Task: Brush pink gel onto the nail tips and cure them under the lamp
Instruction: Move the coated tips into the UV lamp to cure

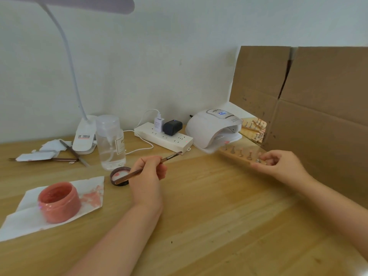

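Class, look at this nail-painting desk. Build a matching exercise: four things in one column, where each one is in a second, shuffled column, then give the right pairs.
Things:
1. brush
2. wooden strip of nail tips
3. pink gel jar
4. curing lamp

Places:
A. on a white paper sheet
B. in the left hand
C. beside the power strip
D. in the right hand

Pairs: 1-B, 2-D, 3-A, 4-C
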The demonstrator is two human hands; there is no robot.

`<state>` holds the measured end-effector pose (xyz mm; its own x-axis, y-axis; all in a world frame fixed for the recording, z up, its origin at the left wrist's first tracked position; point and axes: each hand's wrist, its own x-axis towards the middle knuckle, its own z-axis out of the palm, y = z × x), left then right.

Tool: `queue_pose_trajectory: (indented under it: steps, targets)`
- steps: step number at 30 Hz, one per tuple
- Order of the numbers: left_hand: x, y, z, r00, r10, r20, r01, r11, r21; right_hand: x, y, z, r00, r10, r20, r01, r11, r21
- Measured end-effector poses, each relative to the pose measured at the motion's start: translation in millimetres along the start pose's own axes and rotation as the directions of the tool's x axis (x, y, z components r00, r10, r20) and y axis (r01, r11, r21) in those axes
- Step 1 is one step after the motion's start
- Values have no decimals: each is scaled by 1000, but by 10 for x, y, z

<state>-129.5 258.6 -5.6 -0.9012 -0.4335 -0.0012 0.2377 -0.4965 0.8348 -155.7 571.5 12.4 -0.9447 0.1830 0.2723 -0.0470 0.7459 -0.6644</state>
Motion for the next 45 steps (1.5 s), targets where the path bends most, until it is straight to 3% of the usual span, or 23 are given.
queue_pose_trajectory:
  steps: [4, 8, 18, 25, 28, 30, 35, 38, 41, 45]
  targets:
    - [-12, -8, -3, 1000, -1, 19, 1, 1000, 12, 145, 102, -11, 986, 89, -144, -103, 990, -92]
    - [-31, 11, -15, 999, 33, 39, -35, 997, 61, 331, 68, 139, 973, 111, -205, -125, 990, -60]
    - [-73, -22, -7, 985, 125, 121, -142, 978, 153, 726, -106, 610, 991, 94, -91, -100, 993, -64]
    - [-80, -14, 21, 984, 119, 135, -141, 977, 163, 1027, -272, 867, 976, 212, -43, -210, 976, 54]
    - [-74, -8, 17, 985, 113, 130, -134, 977, 165, 1050, -287, 943, 985, 166, -46, -156, 974, 165]
    - [-73, -7, 15, 987, 104, 121, -124, 978, 169, 1022, -282, 941, 982, 119, -145, -98, 984, 147]
    - [-90, 2, 18, 985, 108, 133, -137, 964, 227, 964, -473, 733, 929, -155, -335, 194, 977, 85]
    - [-97, 16, 20, 988, 94, 123, -120, 968, 219, 1114, -727, 651, 958, -205, -200, 206, 978, -16]
    - [-100, 32, 17, 988, 94, 120, -119, 967, 224, 1337, -902, 622, 992, -128, 23, 129, 949, -287]
    - [-102, 39, 16, 989, 90, 118, -115, 968, 224, 1554, -1022, 656, 994, -31, 104, 79, 862, -500]
